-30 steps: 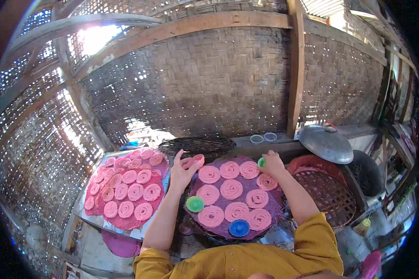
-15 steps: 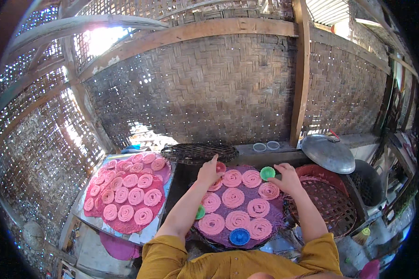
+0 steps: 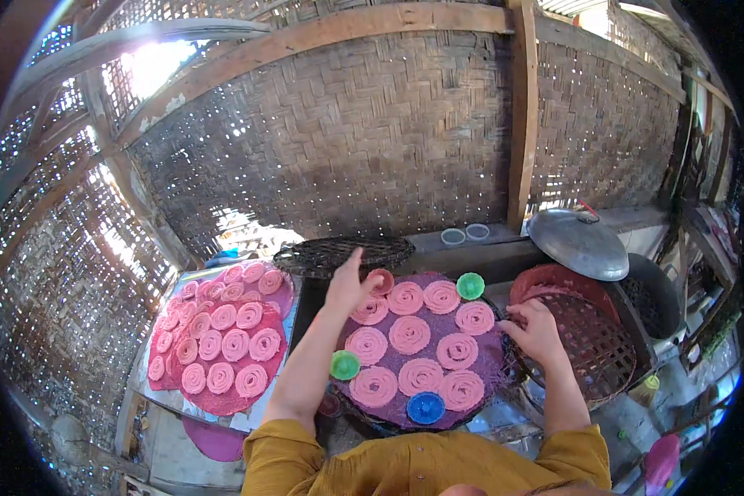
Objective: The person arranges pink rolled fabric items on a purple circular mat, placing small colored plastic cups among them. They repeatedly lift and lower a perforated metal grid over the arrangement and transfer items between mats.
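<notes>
Pink coiled rounds of noodle-like strands [image 3: 409, 334] lie on a purple cloth [image 3: 431, 319] over a round tray in front of me. My left hand [image 3: 347, 288] is at its far left, index finger stretched out and thumb by a small red cup [image 3: 380, 282]; whether they touch is unclear. My right hand [image 3: 539, 332] is at the right rim, thumb and index finger apart, nothing visible between them. A green fluted cup [image 3: 470, 286] stands at the far right, another green cup [image 3: 345, 365] at the left edge, and a blue fluted cup [image 3: 426, 407] at the near edge.
On the left, more pink rounds cover a pink cloth [image 3: 223, 403] on a table. A dark woven tray [image 3: 339, 256] lies behind. To the right are a woven basket [image 3: 597, 354], a red basin [image 3: 546, 279] and a metal lid [image 3: 577, 245]. Two white rings [image 3: 465, 235] sit on a ledge.
My right hand has left the green cup at the far right and moved toward me to the tray's right rim. My left hand has shifted slightly left of the red cup. The view has tilted downward.
</notes>
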